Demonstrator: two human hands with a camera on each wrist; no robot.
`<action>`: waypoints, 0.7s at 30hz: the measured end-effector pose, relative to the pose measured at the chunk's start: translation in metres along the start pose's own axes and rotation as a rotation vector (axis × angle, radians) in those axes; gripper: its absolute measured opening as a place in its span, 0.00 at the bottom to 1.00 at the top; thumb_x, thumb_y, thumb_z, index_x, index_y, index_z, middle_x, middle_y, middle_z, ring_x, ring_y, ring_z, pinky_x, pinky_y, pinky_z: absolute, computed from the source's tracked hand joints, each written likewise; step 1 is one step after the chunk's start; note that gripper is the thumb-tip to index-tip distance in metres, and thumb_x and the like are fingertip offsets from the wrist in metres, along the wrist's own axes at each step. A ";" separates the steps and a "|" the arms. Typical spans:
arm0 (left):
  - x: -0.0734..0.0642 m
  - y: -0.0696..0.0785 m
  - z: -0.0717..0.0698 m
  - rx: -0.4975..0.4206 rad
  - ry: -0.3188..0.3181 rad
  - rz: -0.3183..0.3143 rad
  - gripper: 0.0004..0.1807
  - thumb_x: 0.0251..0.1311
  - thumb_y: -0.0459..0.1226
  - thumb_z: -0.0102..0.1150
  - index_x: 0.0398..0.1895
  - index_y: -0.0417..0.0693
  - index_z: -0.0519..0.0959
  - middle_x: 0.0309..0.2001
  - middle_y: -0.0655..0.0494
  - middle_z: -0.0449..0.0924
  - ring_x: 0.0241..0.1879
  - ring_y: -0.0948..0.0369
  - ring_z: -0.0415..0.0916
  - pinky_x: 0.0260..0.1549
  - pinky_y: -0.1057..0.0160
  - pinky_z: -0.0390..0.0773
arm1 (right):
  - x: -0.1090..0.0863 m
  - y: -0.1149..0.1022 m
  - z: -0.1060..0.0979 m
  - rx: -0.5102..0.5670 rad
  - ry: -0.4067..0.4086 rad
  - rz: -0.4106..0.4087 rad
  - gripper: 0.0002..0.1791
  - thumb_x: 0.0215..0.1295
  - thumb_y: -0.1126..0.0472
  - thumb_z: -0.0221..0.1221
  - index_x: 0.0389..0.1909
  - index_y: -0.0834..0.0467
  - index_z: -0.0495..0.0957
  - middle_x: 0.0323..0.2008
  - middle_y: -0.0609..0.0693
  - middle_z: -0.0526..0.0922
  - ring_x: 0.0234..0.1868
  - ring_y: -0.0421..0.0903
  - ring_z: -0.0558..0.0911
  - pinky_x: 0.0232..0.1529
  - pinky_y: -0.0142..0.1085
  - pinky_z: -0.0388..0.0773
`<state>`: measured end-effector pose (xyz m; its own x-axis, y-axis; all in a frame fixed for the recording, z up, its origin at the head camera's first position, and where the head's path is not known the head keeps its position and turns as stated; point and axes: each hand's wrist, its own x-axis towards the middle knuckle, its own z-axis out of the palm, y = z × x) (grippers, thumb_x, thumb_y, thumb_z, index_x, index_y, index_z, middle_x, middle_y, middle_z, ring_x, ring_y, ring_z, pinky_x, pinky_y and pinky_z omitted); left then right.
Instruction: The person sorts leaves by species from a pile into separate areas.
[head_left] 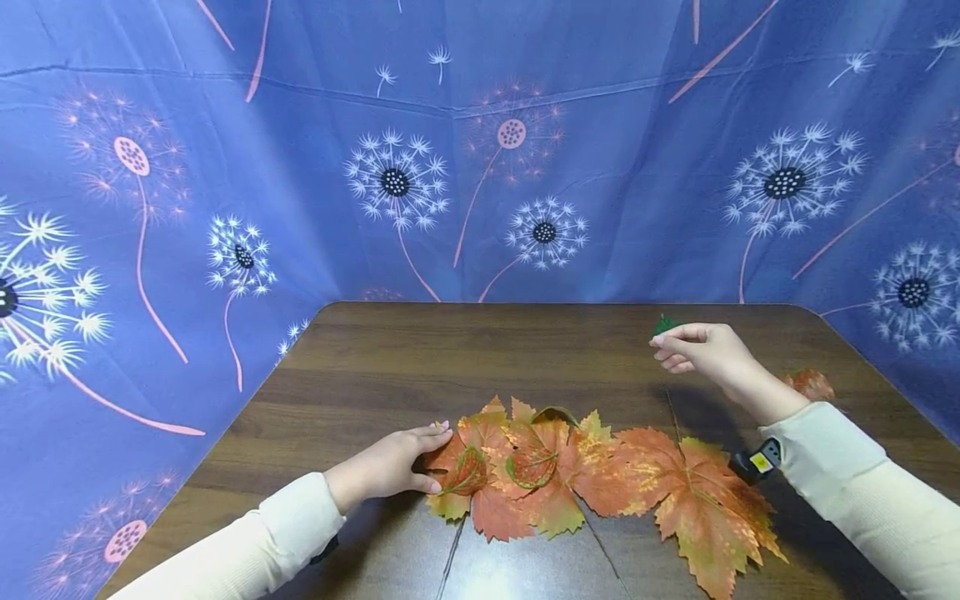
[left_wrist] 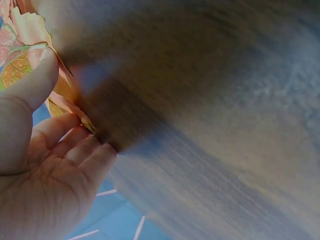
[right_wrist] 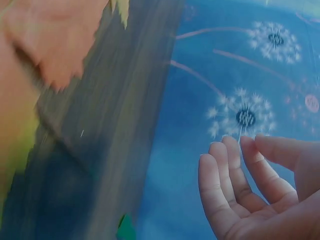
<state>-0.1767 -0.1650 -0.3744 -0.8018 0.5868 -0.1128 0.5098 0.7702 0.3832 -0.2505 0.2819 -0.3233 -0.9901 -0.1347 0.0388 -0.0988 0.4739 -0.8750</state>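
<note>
A row of orange-and-yellow artificial maple leaves (head_left: 705, 500) lies overlapping on the wooden table, with two small red-green leaves (head_left: 467, 472) on top at the left part. My left hand (head_left: 397, 462) touches the row's left end, thumb and fingers spread apart. In the left wrist view the thumb rests against the leaves (left_wrist: 35, 27) and the fingertips touch their lower edge. Over the far right of the table, my right hand (head_left: 705, 350) has loosely bent fingers, thumb and forefinger tips close together. No held thing shows there. A small green piece (right_wrist: 126, 228) appears apart from those fingers.
An orange-brown leaf (head_left: 810, 384) lies at the right, partly behind the right wrist. Thin dark stems (head_left: 450, 557) stretch from the leaves towards the table's front. A blue cloth with dandelion prints (head_left: 480, 208) hangs behind and beside the wooden table (head_left: 420, 350).
</note>
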 end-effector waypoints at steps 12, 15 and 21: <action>0.003 -0.001 0.001 -0.004 0.009 0.012 0.41 0.53 0.42 0.70 0.69 0.36 0.65 0.71 0.40 0.63 0.70 0.43 0.60 0.65 0.44 0.64 | 0.001 -0.029 0.039 -0.049 -0.132 -0.046 0.23 0.67 0.50 0.60 0.51 0.67 0.79 0.36 0.47 0.86 0.35 0.38 0.84 0.41 0.34 0.83; 0.002 0.000 0.000 -0.006 0.013 0.013 0.41 0.52 0.42 0.70 0.69 0.36 0.66 0.70 0.40 0.63 0.70 0.42 0.60 0.65 0.43 0.63 | -0.001 -0.032 0.047 -0.051 -0.157 -0.049 0.22 0.67 0.51 0.60 0.50 0.66 0.80 0.37 0.48 0.87 0.35 0.39 0.84 0.42 0.37 0.82; 0.001 -0.001 0.003 -0.024 0.013 0.001 0.41 0.52 0.41 0.70 0.69 0.36 0.66 0.71 0.41 0.63 0.70 0.42 0.59 0.66 0.44 0.62 | -0.004 -0.035 0.058 -0.040 -0.195 -0.052 0.20 0.66 0.52 0.61 0.47 0.65 0.81 0.38 0.50 0.88 0.36 0.40 0.84 0.41 0.36 0.82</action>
<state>-0.1774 -0.1644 -0.3780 -0.8053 0.5844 -0.1003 0.5032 0.7631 0.4055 -0.2375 0.2151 -0.3206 -0.9460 -0.3238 -0.0144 -0.1567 0.4957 -0.8542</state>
